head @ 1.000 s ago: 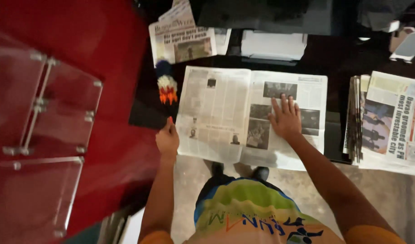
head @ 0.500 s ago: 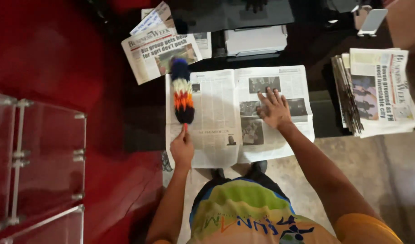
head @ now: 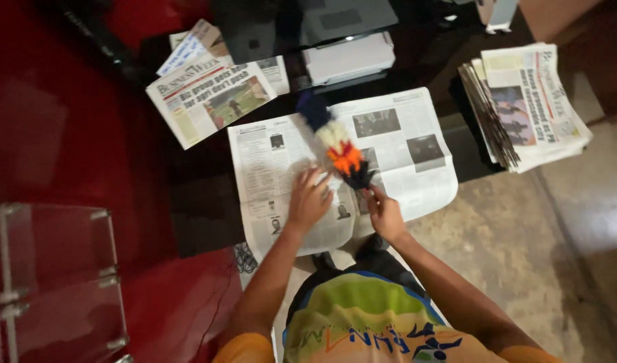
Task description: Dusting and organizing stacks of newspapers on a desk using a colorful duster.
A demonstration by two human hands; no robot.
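Right hand (head: 385, 214) hiding duster (head: 336, 143) handle

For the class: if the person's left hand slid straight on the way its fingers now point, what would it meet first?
Probably the feather duster, lying just beyond the left hand on the open newspaper; height is unclear.

Open newspaper (head: 389, 151): two-page spread, black-and-white print with several dark photos, lying flat on the dark table (head: 201, 202). Its near edge overhangs the table's front edge and droops slightly; centre fold runs front to back.

Feather duster (head: 335, 144): banded dark blue, white, orange and black. It lies diagonally across the spread's centre fold, blue tip toward the table's far edge, black end toward the front edge.
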